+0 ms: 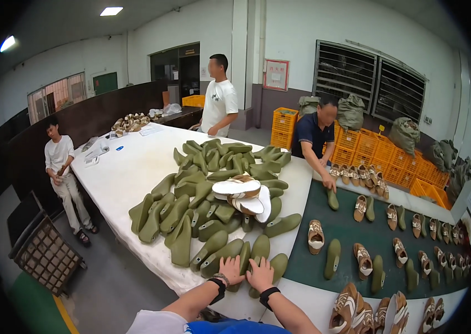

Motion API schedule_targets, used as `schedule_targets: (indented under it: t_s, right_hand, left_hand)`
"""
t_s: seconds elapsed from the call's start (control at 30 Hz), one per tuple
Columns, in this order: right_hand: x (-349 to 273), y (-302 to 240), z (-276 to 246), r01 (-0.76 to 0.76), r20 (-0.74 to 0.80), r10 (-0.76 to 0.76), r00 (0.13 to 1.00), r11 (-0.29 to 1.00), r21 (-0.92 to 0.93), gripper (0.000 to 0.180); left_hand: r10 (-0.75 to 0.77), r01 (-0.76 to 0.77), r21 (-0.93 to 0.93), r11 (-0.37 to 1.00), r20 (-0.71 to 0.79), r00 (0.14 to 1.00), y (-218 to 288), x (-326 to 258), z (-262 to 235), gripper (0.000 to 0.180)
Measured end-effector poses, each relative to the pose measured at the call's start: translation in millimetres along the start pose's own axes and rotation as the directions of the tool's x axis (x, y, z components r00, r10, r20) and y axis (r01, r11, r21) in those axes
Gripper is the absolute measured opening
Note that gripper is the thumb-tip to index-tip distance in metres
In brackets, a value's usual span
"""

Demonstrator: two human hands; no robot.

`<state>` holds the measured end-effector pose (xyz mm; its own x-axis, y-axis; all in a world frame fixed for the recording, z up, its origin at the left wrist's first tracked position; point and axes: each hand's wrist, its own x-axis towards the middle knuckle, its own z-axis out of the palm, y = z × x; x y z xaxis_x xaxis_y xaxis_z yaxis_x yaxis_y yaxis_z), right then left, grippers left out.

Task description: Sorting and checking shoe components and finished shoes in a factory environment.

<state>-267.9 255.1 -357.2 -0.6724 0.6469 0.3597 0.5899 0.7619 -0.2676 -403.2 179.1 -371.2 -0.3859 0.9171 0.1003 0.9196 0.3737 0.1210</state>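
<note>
A large heap of olive-green shoe lasts (180, 239) covers the middle of the white table in front of me. At its near edge my left hand (230, 270) is closed over one last, fingers pointing away from me. Close beside it, my right hand (260, 276) curls around another green last (260, 246), whose near end shows below the palm. Further lasts touch the hands on both sides. On top of the heap lie several brown and white sneakers (245, 195) with white soles.
Right of the table, a green conveyor belt (313, 273) carries sneakers paired with lasts. More sneakers (352, 312) stand along its near side. Across the belt, a person (313, 133) touches a last. Two other people stand beyond the table. Orange crates (380, 150) line the wall; a cart (49, 253) stands left.
</note>
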Motion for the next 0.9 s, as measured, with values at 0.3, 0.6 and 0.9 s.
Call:
schedule_targets:
  t_s: [0.3, 0.6, 0.9]
  right_hand:
    - [-39, 8, -1, -0.075, 0.012, 0.074, 0.997, 0.990, 0.119, 0.046]
    - [-63, 26, -27, -0.097, -0.046, 0.105, 0.993, 0.986, 0.138, 0.042]
    - [-88, 25, -33, -0.090, -0.095, 0.094, 0.991, 0.995, 0.053, 0.044]
  left_hand:
    - [-0.123, 0.112, -0.230, 0.967, -0.032, 0.992, 33, -38, 24, 0.089]
    - [0.233, -0.112, -0.413, 0.904, 0.257, 0.938, 23, -20, 5, 0.101]
    - [0.255, -0.211, -0.240, 0.947, 0.168, 0.952, 48, 1, -24, 0.070]
